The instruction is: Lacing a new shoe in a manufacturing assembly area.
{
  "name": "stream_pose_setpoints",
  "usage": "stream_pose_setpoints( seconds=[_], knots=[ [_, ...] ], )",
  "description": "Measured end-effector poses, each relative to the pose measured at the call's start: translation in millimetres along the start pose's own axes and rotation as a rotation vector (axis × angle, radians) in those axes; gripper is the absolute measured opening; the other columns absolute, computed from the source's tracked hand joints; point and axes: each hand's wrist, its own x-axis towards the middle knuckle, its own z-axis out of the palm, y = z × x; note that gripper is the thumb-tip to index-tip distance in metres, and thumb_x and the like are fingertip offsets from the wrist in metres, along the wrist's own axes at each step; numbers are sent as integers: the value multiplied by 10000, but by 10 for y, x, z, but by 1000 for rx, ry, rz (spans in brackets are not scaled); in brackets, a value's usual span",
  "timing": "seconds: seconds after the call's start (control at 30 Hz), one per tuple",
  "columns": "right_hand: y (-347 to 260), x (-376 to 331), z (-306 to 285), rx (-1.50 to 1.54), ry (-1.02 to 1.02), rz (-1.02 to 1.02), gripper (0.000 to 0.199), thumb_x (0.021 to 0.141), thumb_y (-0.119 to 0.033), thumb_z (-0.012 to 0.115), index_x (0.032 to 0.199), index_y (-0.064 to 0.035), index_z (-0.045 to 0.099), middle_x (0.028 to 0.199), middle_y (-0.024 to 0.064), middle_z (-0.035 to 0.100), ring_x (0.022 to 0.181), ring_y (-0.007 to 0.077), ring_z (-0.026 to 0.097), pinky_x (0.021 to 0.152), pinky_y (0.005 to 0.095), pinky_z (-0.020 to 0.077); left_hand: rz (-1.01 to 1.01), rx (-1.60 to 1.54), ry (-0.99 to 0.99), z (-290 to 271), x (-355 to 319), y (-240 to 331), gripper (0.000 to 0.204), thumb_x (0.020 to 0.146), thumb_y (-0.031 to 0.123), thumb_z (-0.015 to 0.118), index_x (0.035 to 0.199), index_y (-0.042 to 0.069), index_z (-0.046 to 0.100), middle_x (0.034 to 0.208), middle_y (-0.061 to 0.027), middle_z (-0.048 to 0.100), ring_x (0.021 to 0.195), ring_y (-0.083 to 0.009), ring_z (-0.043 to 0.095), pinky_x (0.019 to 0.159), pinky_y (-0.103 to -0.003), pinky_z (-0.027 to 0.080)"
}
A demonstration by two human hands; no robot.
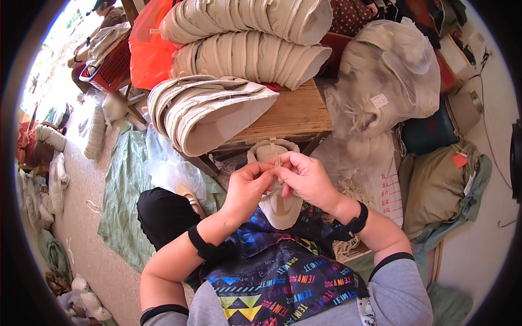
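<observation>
A beige shoe upper [281,213] rests on my lap, toe toward me, just in front of the wooden bench. Above it my left hand [246,186] and my right hand [309,178] meet, fingertips pinched together. Between them is a thin cream shoelace [278,159], mostly covered by the fingers. Both hands are closed on it. The eyelets of the upper are hidden beneath the hands.
On the wooden bench [293,115] lie nested rows of beige shoe uppers [239,57] beside a red plastic bag [145,46]. To the right are a clear bag of laces [389,81], loose cream laces [356,191] and an olive sack [435,187]. Green sheeting [122,185] covers floor at left.
</observation>
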Motion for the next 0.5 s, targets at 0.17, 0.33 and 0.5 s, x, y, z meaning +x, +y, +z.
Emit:
stream_pose_setpoints(
  seconds=[0.17,0.33,0.5],
  knots=[
    [-109,97,-4,-76,11,-64,123,975,-88,566,1048,-5,619,768,5,622,568,43,589,510,197,482,-31,136,-4,-78,9,70,190,942,156,642,1036,-7,674,807,20,620,690,-53,528,644,-207,442],
    [-833,184,34,-179,77,-390,83,960,-24,537,995,-11,611,764,16,596,559,68,595,502,206,486,128,137,-109,-260,84,61,253,970,175,607,1141,0,670,875,18,636,766,-59,555,718,-223,467],
    [-2187,159,-263,-424,454,-1008,159,969,-117,534,1019,6,623,798,43,639,656,95,582,659,219,473,88,253,-281,-383,101,212,392,1015,280,528,1300,19,594,935,-7,646,792,-69,558,728,-218,455]
  ],
)
